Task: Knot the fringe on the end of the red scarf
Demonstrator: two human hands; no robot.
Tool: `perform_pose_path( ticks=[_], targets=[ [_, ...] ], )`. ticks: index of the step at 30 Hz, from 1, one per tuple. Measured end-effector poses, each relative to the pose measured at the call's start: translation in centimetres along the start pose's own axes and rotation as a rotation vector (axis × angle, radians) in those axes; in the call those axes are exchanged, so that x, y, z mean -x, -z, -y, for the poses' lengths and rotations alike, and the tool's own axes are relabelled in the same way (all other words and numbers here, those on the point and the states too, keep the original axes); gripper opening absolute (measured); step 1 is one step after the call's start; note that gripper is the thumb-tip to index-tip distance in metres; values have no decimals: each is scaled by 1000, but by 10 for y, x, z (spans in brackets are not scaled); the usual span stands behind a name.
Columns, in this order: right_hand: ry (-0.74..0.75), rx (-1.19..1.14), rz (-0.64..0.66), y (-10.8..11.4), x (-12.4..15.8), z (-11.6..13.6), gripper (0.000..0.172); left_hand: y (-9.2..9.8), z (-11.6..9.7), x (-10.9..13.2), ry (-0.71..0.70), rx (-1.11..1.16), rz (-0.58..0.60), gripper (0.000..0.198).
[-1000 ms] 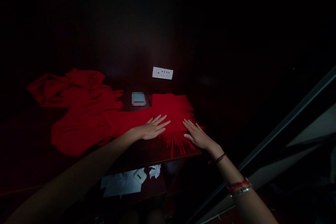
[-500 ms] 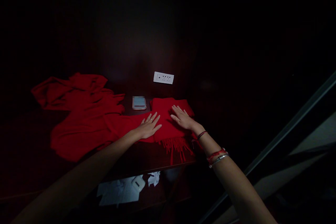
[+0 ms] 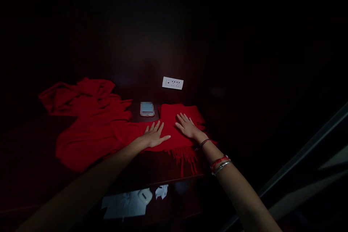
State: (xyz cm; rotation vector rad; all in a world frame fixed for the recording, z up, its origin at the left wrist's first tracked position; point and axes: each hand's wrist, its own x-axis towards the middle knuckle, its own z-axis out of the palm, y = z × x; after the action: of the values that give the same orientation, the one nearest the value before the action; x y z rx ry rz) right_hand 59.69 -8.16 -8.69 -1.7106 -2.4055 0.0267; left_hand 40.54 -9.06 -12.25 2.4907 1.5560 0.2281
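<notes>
A red fringed scarf (image 3: 170, 125) lies across a dark wooden surface. Its right part is folded flat, with the fringe hanging toward the front edge, while the left part is a loose, rumpled heap. On the narrower stretch beside the folded part rests my left hand (image 3: 153, 137), palm down with fingers spread and a ring on one finger. My right hand (image 3: 187, 126) lies flat on the folded part, fingers stretched out, bracelets around the wrist and forearm. Neither hand grips the cloth.
Behind the scarf lies a phone-like device (image 3: 147, 109) with a blurred screen. A white socket panel (image 3: 173, 83) is on the back wall. Below the surface's front edge are papers (image 3: 123, 204), a white rounded object (image 3: 145, 196) and crumpled paper (image 3: 161, 191). Surroundings are very dark.
The whole view has shifted slightly, moving the scene right and down. My right hand has slid a little left over the folded scarf; my left thumb is spread wider.
</notes>
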Motion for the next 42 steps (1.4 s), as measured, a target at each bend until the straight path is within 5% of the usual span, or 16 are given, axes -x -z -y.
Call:
perform_pose_path(
  ticks=[6, 14, 18, 24, 27, 32, 36, 42],
  targets=[
    [28, 6, 66, -7, -15, 21, 65, -1, 3, 0, 60, -16, 2, 90],
    [-174, 46, 96, -8, -9, -18, 59, 5, -1, 5, 126, -18, 79, 93],
    [-166, -25, -88, 6, 1, -21, 58, 5, 1, 5, 110, -13, 60, 91],
    [-32, -215, -446, 29, 7, 9, 50, 17, 16, 14, -25, -63, -126, 79],
    [29, -265, -495, 27, -2, 29, 40, 23, 29, 28, -151, -133, -169, 76],
    [71, -342, -508, 10, -20, 51, 26, 21, 47, 47, -264, -162, -63, 72],
    [117, -399, -522, 10, -20, 45, 25, 24, 50, 53, -304, -109, -48, 63],
    [-14, -507, -628, 23, -4, 24, 27, 36, 40, 62, -504, -158, -73, 64]
  ],
)
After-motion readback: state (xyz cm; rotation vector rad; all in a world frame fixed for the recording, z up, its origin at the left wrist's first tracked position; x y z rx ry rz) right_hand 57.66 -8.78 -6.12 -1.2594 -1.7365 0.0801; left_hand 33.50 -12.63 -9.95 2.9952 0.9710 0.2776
